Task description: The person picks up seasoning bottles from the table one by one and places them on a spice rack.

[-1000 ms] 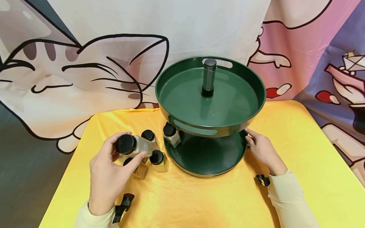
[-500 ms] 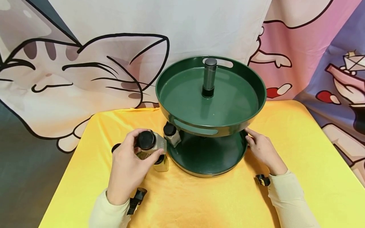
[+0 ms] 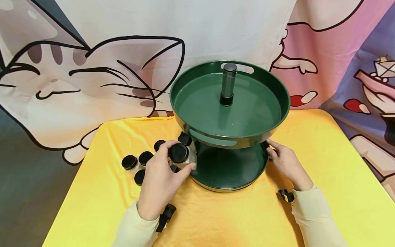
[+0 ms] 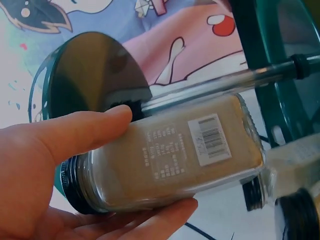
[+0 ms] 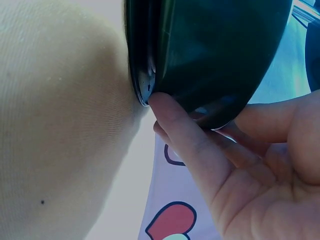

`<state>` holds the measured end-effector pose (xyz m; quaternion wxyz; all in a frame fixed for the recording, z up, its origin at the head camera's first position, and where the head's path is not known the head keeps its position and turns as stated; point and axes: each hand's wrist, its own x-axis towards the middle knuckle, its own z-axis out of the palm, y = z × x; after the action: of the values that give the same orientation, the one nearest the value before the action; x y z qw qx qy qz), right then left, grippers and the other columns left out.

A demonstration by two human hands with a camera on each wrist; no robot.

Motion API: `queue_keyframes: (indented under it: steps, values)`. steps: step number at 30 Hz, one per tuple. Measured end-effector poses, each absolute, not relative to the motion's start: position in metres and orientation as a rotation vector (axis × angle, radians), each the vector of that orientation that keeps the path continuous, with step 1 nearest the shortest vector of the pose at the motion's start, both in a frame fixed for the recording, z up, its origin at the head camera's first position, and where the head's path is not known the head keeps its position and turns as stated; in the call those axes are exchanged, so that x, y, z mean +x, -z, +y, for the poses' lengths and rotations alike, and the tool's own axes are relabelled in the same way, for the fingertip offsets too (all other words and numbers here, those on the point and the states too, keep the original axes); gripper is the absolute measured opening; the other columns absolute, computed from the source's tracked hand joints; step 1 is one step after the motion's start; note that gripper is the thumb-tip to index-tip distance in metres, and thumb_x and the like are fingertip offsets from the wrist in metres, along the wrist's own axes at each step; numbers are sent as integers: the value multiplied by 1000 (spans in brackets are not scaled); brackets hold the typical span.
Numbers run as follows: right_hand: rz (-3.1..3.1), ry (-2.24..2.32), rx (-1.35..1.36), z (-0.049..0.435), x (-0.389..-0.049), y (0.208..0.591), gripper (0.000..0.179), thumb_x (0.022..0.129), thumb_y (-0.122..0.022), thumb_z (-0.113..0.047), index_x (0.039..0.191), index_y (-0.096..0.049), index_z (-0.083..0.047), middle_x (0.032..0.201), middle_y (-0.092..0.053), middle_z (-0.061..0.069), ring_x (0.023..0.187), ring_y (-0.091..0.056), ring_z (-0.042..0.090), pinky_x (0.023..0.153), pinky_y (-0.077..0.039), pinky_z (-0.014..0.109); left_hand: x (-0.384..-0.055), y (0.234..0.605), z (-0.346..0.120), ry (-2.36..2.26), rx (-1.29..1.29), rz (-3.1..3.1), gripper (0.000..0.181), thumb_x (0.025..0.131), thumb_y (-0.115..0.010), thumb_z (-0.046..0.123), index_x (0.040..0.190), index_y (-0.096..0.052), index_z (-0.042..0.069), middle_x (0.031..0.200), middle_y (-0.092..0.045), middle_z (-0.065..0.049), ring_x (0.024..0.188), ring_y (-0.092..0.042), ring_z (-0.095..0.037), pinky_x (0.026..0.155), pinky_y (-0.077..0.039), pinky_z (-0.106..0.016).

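My left hand [image 3: 162,180] grips a square glass spice jar [image 4: 175,155] with a black lid, thumb on one side and fingers on the other. The jar is tilted, its lid toward the palm and a barcode label showing in the left wrist view. It hangs over the left rim of the lower green tray [image 3: 228,171] of a two-tier stand. Another black-lidded jar [image 3: 184,139] stands at that tray's left, partly behind the held one. At the tray's right edge, my right hand [image 3: 287,166] pinches the rim between thumb and fingers.
Several black-lidded jars [image 3: 129,162] stand on the yellow tablecloth [image 3: 225,223], left of the stand and partly behind my left hand. The upper green tray [image 3: 197,113] overhangs the lower one, with a metal post [image 3: 228,84] through its middle. A printed cloth [image 3: 123,20] hangs behind.
My left hand has carried the jar rightward from above the group of jars to the left rim of the lower tray. The right hand has kept its place on the rim.
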<state>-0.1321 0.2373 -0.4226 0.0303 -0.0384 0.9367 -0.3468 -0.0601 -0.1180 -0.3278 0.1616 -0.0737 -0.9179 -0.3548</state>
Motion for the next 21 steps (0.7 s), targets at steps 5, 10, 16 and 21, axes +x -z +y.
queue_keyframes:
  steps: [5,10,16,21]
  values:
    - [2896,1056,-123,237,-132,422,44,107,-49,-13,146,-45,7,113,-68,29,90,-68,33,77,-51,43,-65,332,-110,975,-231,-2651,71,72,-93,21,128,-56,0,106,-69,-11,70,-57,-20,70,-53,-36]
    - [2897,1049,-126,237,-132,422,45,107,-48,-13,146,-45,7,108,-70,28,85,-67,30,71,-48,37,-69,339,-101,1004,-199,-2683,70,72,-91,22,129,-56,-1,113,-68,-15,93,-67,-27,83,-56,-42]
    - [2907,1038,-127,237,-132,422,44,107,-49,-12,146,-45,8,108,-69,29,83,-66,30,68,-47,37,-70,348,-87,1016,-144,-2731,70,75,-90,22,131,-54,-1,120,-66,-16,102,-68,-30,84,-56,-44]
    - [2910,1030,-122,237,-132,421,44,106,-49,-12,145,-45,9,108,-69,29,81,-65,29,68,-46,36,-73,357,-80,1010,-138,-2742,70,77,-89,20,133,-54,-2,126,-63,-17,108,-66,-33,88,-55,-46]
